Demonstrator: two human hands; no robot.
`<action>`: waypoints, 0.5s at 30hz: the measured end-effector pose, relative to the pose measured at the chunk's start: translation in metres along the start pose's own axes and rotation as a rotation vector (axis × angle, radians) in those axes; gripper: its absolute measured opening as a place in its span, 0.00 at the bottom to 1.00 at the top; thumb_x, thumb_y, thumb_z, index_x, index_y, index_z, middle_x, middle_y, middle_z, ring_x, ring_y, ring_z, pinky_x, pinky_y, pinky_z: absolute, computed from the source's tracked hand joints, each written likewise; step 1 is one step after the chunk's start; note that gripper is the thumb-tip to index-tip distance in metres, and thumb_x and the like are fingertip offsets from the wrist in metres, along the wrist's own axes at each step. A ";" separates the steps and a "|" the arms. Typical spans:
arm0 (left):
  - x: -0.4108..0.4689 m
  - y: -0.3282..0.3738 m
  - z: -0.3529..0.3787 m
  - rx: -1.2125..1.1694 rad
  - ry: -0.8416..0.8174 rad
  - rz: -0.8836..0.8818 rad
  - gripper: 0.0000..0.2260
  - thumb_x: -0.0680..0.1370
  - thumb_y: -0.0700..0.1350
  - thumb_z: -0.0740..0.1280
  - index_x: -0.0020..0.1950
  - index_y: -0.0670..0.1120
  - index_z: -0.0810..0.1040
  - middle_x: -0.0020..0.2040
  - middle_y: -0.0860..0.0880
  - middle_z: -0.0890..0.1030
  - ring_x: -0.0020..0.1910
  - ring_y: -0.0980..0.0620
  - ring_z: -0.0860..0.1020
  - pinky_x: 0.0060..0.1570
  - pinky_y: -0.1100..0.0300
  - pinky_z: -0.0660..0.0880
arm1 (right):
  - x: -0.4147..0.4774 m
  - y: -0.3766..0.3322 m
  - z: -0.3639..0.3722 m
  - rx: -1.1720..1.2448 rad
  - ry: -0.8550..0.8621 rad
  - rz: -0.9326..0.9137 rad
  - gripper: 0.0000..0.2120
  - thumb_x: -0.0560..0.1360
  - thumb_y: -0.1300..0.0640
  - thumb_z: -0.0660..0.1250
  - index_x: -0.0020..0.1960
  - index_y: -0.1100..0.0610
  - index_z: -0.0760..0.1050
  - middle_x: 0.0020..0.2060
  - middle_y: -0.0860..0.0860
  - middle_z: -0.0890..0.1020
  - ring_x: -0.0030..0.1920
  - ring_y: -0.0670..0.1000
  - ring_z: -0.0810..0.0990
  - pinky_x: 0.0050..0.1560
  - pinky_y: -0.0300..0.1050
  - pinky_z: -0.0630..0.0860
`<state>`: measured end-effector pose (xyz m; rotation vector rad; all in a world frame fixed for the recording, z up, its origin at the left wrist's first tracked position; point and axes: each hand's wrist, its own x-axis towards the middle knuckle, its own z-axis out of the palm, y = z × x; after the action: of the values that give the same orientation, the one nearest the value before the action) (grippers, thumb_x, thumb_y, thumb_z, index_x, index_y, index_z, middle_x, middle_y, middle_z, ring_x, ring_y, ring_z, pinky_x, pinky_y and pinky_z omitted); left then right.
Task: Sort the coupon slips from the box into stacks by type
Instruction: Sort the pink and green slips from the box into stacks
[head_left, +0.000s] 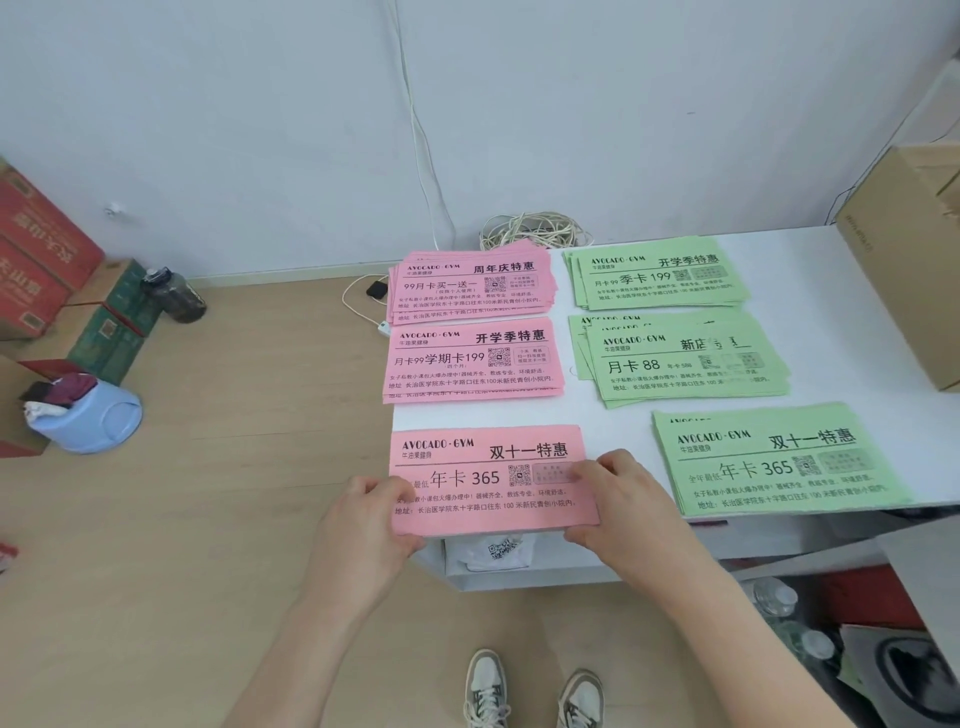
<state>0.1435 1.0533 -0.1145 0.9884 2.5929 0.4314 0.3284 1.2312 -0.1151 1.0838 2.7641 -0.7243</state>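
Both hands hold a pink coupon stack (488, 467) printed "365" at the near left corner of the white table (613, 415). My left hand (363, 519) grips its left edge, thumb on top. My right hand (623, 504) grips its right edge, thumb lying over the print. Behind it lie two more pink stacks: the "199" stack (472, 364) and the far "99" stack (472, 283). To the right sit three green stacks: the far "199" stack (657, 273), the "88" stack (680, 358) and the near "365" stack (774, 460).
A cardboard box (904, 260) stands at the table's right end. A coil of cable (535, 231) lies by the wall. On the wooden floor at left are red cartons (36, 260), a dark jug (174, 291) and a blue bucket (93, 415). My shoes (530, 686) are below.
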 end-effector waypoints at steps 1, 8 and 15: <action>0.000 0.001 -0.001 0.003 -0.007 -0.005 0.19 0.68 0.45 0.75 0.57 0.53 0.77 0.51 0.56 0.69 0.46 0.54 0.73 0.44 0.62 0.66 | 0.000 0.001 -0.001 -0.002 -0.003 -0.001 0.27 0.73 0.49 0.70 0.69 0.50 0.67 0.61 0.49 0.68 0.61 0.51 0.71 0.57 0.40 0.69; -0.001 0.001 -0.007 -0.053 -0.119 -0.050 0.22 0.70 0.38 0.69 0.59 0.56 0.72 0.58 0.55 0.71 0.51 0.53 0.75 0.48 0.58 0.73 | -0.002 0.011 -0.007 0.040 -0.009 -0.036 0.27 0.72 0.45 0.69 0.68 0.48 0.64 0.59 0.48 0.69 0.59 0.50 0.72 0.55 0.41 0.70; 0.013 0.006 -0.040 -0.296 0.122 -0.133 0.18 0.75 0.34 0.61 0.57 0.54 0.74 0.53 0.58 0.77 0.48 0.60 0.75 0.47 0.63 0.70 | 0.026 0.019 -0.048 0.652 0.079 0.131 0.12 0.77 0.58 0.64 0.60 0.50 0.70 0.55 0.48 0.79 0.52 0.47 0.78 0.48 0.42 0.72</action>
<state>0.1216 1.0603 -0.0790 0.7045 2.5798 0.8340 0.3257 1.2814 -0.0864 1.3891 2.5287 -1.6580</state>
